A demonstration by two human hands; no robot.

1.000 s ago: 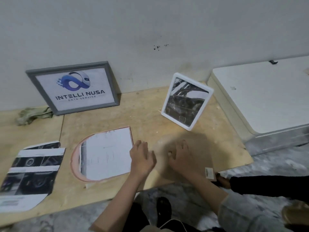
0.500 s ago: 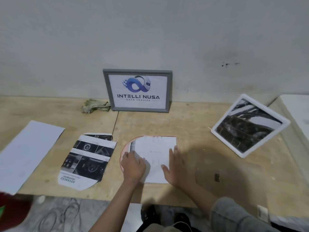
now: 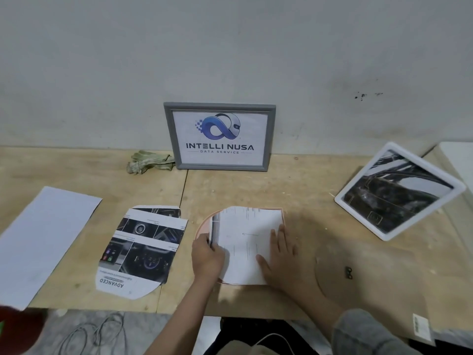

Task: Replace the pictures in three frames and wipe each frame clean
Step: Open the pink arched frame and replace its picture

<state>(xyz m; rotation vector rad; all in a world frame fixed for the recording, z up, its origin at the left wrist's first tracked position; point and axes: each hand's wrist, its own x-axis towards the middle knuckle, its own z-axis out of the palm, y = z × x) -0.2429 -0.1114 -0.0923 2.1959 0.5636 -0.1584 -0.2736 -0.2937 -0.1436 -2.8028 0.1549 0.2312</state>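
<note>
A pink arch-shaped frame (image 3: 202, 226) lies flat near the table's front edge, with a white paper (image 3: 245, 242) face down on it. My left hand (image 3: 207, 256) pinches the paper's left edge, fingers curled. My right hand (image 3: 280, 254) lies flat on the paper's right side and presses it down. A grey frame (image 3: 220, 137) with a logo picture leans on the wall. At the right stands a white frame (image 3: 399, 190) with a dark car picture, tilted.
A cut car-interior print (image 3: 143, 247) and a white sheet (image 3: 43, 242) lie to the left. A crumpled cloth (image 3: 148, 161) sits by the grey frame. A brown arched backing board (image 3: 371, 278) lies at the right. A white box (image 3: 458, 160) is far right; cables (image 3: 97, 334) lie on the floor.
Both hands left the brown backing board and moved left onto the paper on the pink frame. My view turned left. Since half a second ago the hands have barely shifted.
</note>
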